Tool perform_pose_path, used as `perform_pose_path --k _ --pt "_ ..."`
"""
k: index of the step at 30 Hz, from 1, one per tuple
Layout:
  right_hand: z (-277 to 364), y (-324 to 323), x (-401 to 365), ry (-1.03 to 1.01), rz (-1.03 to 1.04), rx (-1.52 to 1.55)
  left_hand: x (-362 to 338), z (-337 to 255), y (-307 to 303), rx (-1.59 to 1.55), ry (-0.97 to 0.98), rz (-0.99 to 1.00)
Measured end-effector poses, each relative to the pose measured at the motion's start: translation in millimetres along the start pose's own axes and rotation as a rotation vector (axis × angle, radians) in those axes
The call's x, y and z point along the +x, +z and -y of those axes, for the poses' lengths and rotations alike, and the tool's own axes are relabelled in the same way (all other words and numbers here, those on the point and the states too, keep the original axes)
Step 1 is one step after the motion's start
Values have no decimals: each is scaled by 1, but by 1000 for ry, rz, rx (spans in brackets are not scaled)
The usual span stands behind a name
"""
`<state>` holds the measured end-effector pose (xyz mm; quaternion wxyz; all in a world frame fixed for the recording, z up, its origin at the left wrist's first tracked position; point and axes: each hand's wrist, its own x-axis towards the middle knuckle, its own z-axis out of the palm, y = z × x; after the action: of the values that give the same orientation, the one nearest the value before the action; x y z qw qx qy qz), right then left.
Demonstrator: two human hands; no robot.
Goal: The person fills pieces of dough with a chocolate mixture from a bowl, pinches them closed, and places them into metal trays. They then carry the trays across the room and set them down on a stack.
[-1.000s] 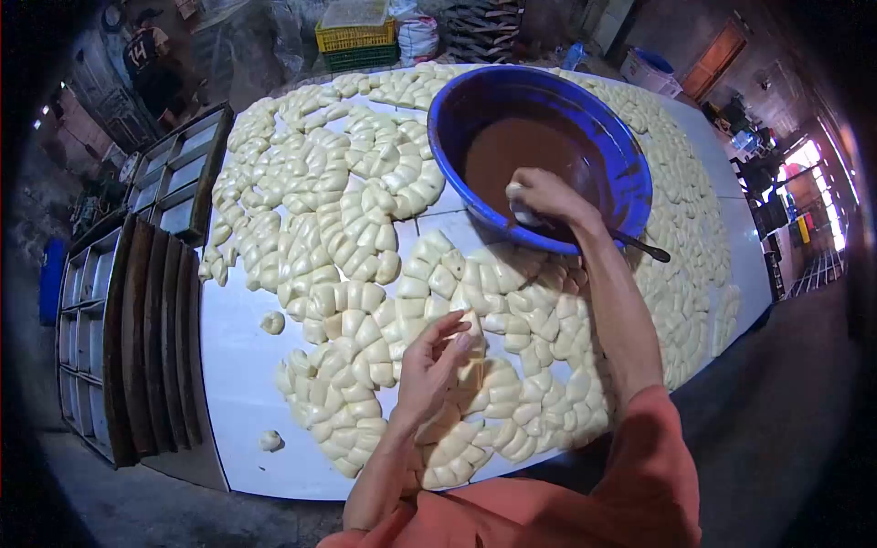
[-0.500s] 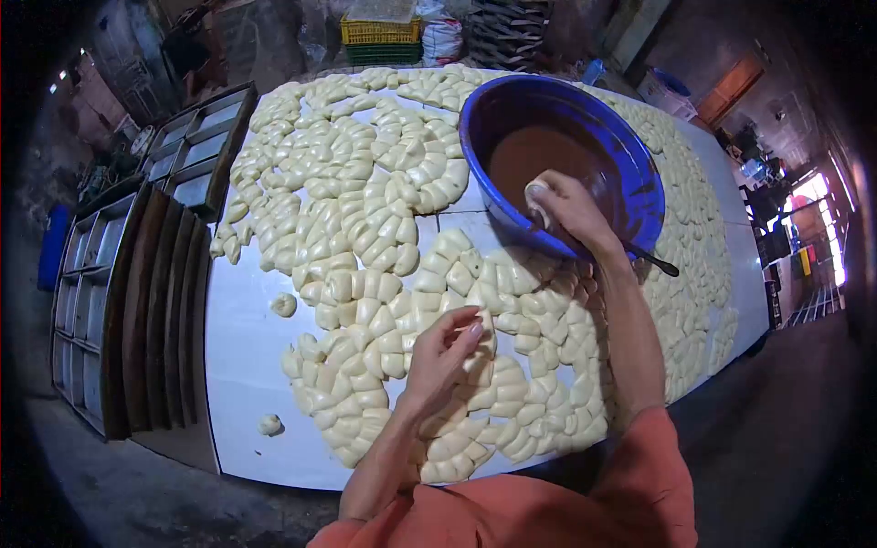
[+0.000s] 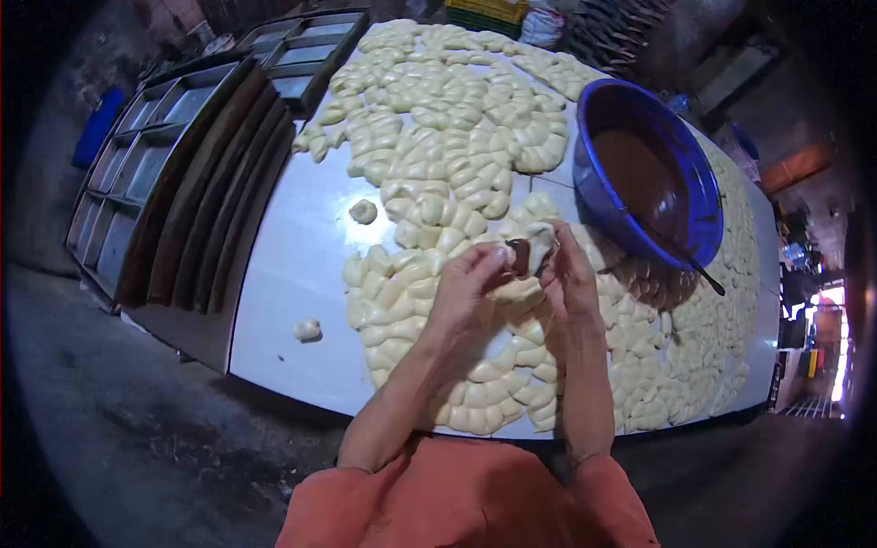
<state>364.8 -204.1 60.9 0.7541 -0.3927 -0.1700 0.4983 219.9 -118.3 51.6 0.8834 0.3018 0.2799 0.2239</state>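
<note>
Above the table, my left hand and my right hand meet around a pale dough piece with dark brown filling showing in it. The left fingers pinch its left side; the right fingers are closed on its right side and partly hide it. Beneath both hands lie many soft, pale dough pieces, packed side by side. To the right of my right hand stands a blue basin of brown paste, with a dark utensil handle over its near rim.
Two single dough lumps, one farther back and one nearer, lie on the white tabletop at left. Divided metal trays and dark boards stand beyond the left edge. Crates are behind the table.
My right hand has come out of the basin and joined my left hand. Brown filling now shows in the dough between them. The view has shifted, moving the table contents rightward.
</note>
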Motion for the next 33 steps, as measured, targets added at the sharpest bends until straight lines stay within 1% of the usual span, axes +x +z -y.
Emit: perform_pose_path --k 2,3,4,6,7,9,11,12,15,16,17,19,20,21,23,27,28,29,31,32,33 --pt "-22 19 -6 -56 -20 -216 -5 -8 -27 81 100 -97" --pt "-38 33 -8 -139 -75 -448 -8 -13 -38 122 150 -144" --pt "-51 38 -7 -281 -53 -678 -14 -18 -42 77 140 -169" --pt "-77 49 -3 -578 -7 -1129 -22 -22 -54 150 195 -186" --pt "-81 63 -9 -598 -21 -1217 -25 -24 -60 189 220 -192" --pt "-102 77 -10 -462 -95 -1013 -29 -25 -68 200 277 -237" --pt "-115 77 -4 -583 -104 -1165 -31 -29 -77 223 361 -263" --pt "-119 81 -1 -645 -107 -1241 -34 -34 -78 204 365 -261" --pt "-119 105 -3 17 -164 -592 -36 -47 -91 225 339 -218" --pt "-115 115 -5 40 -145 -544 -40 -62 -92 313 208 -238" --pt "-111 125 -7 64 -127 -497 -40 -68 -99 310 164 -219" --pt "-126 105 1 -19 12 -574 -40 -81 -112 306 80 -181" --pt "-128 105 -6 -25 34 -544 -42 -86 -116 334 118 -180" --pt "-129 105 -6 -106 102 -647 -45 -92 -121 346 74 -178" --pt "-132 104 -8 -270 229 -846 -54 -94 -121 324 124 -170" --pt "-152 105 2 -497 63 -694 -70 -88 -119 388 185 -111" --pt "-154 108 2 -473 19 -698 -68 -80 -128 386 203 -86" --pt "-160 114 2 -479 -12 -632 -68 -76 -135 385 222 -63" --pt "-173 125 -1 -487 -72 -502 -70 -74 -141 381 172 -78" --pt "-179 119 0 -553 -127 -699 -72 -72 -142 372 166 -76" --pt "-179 117 0 -560 -117 -751 -74 -71 -142 364 160 -75"
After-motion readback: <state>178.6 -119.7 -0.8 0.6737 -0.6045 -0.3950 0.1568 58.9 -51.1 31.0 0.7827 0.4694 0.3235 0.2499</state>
